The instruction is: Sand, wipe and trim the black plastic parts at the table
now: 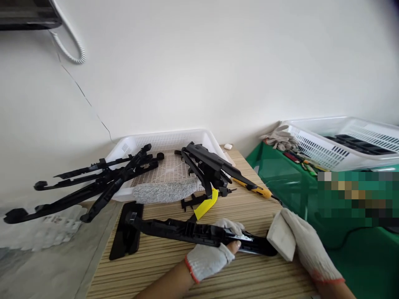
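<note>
"What takes up most of the view?"

"The pale wall [199,62]. Below it, a wood-grain bench [262,282] fills the lower middle, with a green-covered bench [277,168] at the right."

"And the baskets?"

"One white plastic basket [174,135] in the middle, black plastic parts [109,182] jutting over its left side and more [205,162] on its right. Another white basket [327,153] at right holds black pieces [358,145]."

"Where's the piece being handled?"

"The long black plastic strip [187,232] lies crosswise at lower centre. The gloved left hand [212,259] has its grip closed around it, bare thumb tip on the near side, fingers over the far side."

"The other hand?"

"The gloved right hand [308,243], lower right. Its grip pinches a white pad [282,236] at the strip's right end; I can't tell from here if they touch."

"Anything smaller?"

"A fuzzy grey roll [165,193] along the basket's near rim, a glossy black slab like a phone [126,230] near the strip's left end, crumpled gloves [282,139] beside the right basket. Then a yellow-handled tool [264,192], a bright yellow strip of plastic [207,204] just behind the black strip, and a little white lump [228,146] by the basket's right corner."
</note>
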A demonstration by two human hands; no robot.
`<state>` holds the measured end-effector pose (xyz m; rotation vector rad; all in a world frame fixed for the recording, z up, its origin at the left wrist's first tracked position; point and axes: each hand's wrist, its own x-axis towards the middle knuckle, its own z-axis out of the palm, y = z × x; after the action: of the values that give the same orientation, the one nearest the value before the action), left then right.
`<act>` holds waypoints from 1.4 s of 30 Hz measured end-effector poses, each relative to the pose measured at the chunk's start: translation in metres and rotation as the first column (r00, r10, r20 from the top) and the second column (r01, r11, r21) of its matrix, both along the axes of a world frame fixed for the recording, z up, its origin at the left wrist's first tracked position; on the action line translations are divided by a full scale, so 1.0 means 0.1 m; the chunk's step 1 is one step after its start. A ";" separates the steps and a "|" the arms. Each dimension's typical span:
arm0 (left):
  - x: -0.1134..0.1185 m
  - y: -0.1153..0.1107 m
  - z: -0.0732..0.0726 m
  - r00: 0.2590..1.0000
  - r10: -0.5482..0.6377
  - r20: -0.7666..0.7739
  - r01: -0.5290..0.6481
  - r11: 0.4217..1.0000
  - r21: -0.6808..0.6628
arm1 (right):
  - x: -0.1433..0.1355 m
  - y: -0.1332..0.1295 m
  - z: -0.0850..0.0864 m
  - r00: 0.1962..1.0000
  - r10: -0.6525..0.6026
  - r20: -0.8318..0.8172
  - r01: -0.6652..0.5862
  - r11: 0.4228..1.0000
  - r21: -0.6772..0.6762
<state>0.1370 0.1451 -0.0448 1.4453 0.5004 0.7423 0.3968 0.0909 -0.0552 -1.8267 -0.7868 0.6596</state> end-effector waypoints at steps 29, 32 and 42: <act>-0.17 -0.05 0.22 0.863 0.421 -0.277 -0.402 0.907 0.125 | -0.31 0.96 0.55 0.211 0.890 0.403 -0.864 0.363 -0.350; -0.07 -0.02 0.24 0.866 0.416 -0.277 -0.395 0.909 0.132 | -0.29 0.96 0.45 0.198 0.933 0.299 -0.882 0.303 -0.362; -0.18 -0.11 0.10 0.825 0.405 -0.393 -0.377 0.914 0.150 | -0.20 0.91 0.31 0.362 0.903 0.232 -0.887 0.410 -0.213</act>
<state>0.1187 0.1342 -0.0352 1.5899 1.1435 0.7743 0.3765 0.1822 -0.0243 -1.4085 -2.1024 1.0814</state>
